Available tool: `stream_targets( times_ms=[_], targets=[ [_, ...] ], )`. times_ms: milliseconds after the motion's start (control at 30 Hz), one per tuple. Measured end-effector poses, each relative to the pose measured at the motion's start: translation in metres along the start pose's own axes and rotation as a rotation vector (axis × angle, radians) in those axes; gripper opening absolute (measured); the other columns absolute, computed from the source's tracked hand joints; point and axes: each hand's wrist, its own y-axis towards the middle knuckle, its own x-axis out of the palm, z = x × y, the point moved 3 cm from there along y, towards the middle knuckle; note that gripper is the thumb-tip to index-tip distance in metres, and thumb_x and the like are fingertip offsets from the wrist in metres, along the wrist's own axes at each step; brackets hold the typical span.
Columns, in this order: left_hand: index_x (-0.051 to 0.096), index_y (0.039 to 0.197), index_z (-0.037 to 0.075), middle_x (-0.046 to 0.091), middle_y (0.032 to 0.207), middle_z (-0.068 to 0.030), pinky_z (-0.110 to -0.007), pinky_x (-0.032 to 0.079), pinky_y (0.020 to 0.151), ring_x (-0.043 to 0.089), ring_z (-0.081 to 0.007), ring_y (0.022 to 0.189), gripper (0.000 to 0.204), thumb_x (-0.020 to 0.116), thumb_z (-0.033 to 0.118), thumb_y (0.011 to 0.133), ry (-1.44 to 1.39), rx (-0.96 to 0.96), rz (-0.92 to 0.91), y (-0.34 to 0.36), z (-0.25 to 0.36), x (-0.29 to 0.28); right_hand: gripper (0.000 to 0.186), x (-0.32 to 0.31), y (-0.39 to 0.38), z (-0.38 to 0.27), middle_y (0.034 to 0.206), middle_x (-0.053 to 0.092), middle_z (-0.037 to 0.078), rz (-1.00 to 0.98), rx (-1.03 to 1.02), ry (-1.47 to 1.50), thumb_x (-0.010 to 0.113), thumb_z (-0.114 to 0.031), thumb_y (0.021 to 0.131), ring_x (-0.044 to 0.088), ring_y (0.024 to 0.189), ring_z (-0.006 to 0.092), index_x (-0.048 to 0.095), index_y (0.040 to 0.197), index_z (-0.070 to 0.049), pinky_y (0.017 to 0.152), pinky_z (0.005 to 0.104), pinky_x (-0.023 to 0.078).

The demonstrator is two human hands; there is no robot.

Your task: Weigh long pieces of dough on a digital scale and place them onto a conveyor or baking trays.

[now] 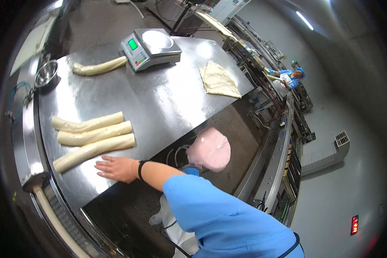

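Observation:
My left hand [118, 169] rests with its fingers spread over the edge part of the steel table [159, 99]. It holds nothing and lies just beside the nearest of three long, pale, glossy rolls [94, 151] that look like dough. The middle roll [94, 134] and the far roll [88, 122] lie alongside it, roughly parallel. Another pale, slightly curved roll [99, 67] lies farther off, its right end by a digital scale [152, 48] with a lit green display. My right hand is out of sight.
A folded pale sheet [219, 80] lies at the table's right end. A metal bowl [46, 74] sits by the left edge. Along that side runs a machine channel [58, 221] with a pale strand. A pink-topped stool [210, 149] stands alongside; a co-worker [287, 80] stands by the far conveyor.

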Motion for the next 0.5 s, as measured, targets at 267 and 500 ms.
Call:
stream_targets(
  times_ms=[267,500],
  targets=[
    [0.034,0.14,-0.004,0.044,0.134,-0.0244,-0.05,0.04,0.102,0.048,-0.0366,0.121,0.063,0.067,0.009,0.087,-0.449,0.302,-0.086,0.071,0.082,0.064,0.077,-0.001,-0.003,-0.003,0.148,0.033,0.027,0.112,-0.008,0.048,0.067,-0.008,0.072,0.03,0.141,0.0365,0.034,0.141,0.001,0.118,0.0536,0.023],
    [0.04,0.136,-0.004,0.047,0.13,-0.026,-0.049,0.038,0.105,0.048,-0.0405,0.121,0.058,0.067,0.006,0.085,-0.228,0.256,-0.156,0.081,0.062,0.073,0.079,0.007,-0.014,0.004,0.151,0.03,0.024,0.093,0.013,-0.001,0.068,-0.01,0.071,0.027,0.143,0.035,0.034,0.141,0.0,0.118,0.0522,0.022]
  ],
)
